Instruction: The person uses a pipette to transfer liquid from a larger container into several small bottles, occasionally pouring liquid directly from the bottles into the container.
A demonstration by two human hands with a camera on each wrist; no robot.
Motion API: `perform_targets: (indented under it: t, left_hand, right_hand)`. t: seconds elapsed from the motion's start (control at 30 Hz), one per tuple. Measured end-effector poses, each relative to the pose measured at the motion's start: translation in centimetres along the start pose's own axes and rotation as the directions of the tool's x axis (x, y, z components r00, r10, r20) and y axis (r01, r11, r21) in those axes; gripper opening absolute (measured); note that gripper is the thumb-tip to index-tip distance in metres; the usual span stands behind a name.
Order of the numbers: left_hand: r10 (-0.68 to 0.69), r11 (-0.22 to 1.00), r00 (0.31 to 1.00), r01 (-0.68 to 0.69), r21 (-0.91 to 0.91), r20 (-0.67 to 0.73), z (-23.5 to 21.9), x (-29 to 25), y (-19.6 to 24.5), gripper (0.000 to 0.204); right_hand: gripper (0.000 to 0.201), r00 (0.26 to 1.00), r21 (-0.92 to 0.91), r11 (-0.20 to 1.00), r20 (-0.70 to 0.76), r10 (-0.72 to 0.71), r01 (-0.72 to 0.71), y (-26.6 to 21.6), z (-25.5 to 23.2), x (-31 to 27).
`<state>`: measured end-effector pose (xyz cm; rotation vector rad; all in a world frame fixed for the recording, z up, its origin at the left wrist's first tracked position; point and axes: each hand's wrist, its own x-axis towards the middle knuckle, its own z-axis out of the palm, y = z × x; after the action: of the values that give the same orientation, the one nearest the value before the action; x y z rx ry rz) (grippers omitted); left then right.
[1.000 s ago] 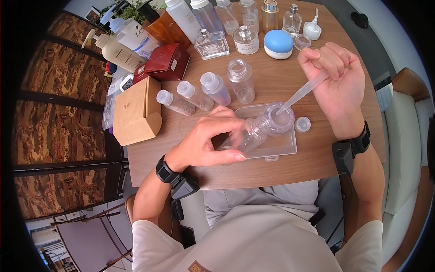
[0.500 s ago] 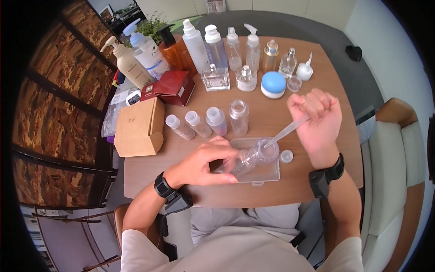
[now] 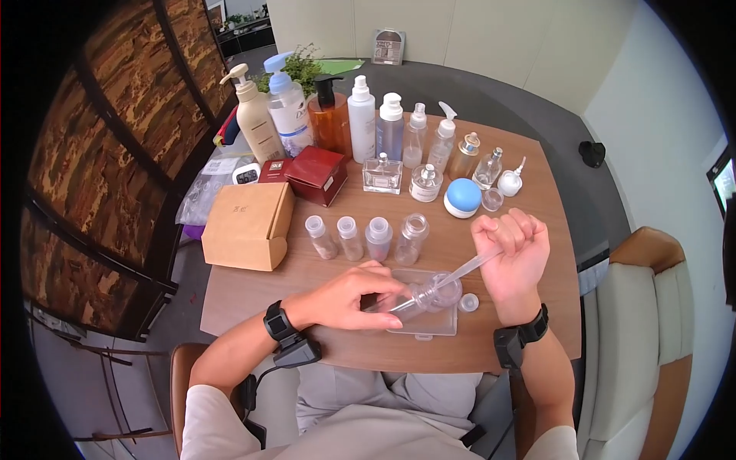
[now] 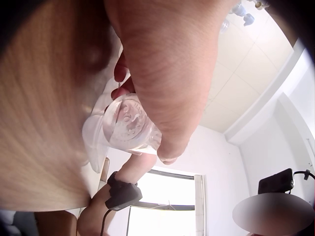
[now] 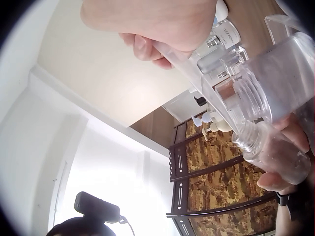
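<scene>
Near edge of the round-cornered wooden desk (image 3: 529, 322): left hand (image 3: 349, 295) curled round a small clear plastic bottle (image 3: 410, 297), tilted over a shallow clear plastic tray (image 3: 429, 326). Right hand (image 3: 510, 257) fisted on a long clear plastic pipette (image 3: 452, 277), tip reaching the bottle's mouth. Judgement: keep the bottle steady, seat the tip inside the neck, squeeze slowly so spills land in the tray.

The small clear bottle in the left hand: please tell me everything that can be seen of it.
The small clear bottle looks like transparent plastic, with a round body and a threaded neck. It has no cap on. It lies tilted, nearly on its side, over a clear shallow tray on the wooden table. The left hand grips its body. The thin tip of a clear pipette, held by the right hand, enters its open mouth. It appears almost empty.
</scene>
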<state>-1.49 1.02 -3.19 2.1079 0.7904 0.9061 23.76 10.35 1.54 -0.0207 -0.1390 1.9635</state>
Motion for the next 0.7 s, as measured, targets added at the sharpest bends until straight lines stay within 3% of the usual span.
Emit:
perform_targets:
  t: [0.53, 0.7]
  left_hand:
    - [0.033, 0.999, 0.999, -0.033, -0.014, -0.008, 0.1, 0.0, -0.1, 0.039]
    - [-0.004, 1.000, 1.000, 0.004, -0.017, 0.011, 0.1, -0.1, -0.2, 0.042]
  right_hand:
    - [0.037, 1.000, -0.177, 0.984, 0.026, -0.012, 0.016, 0.6, 0.9, -1.1]
    - [0.038, 0.995, -0.215, 0.977, 0.100, 0.013, 0.009, 0.4, 0.7, -1.3]
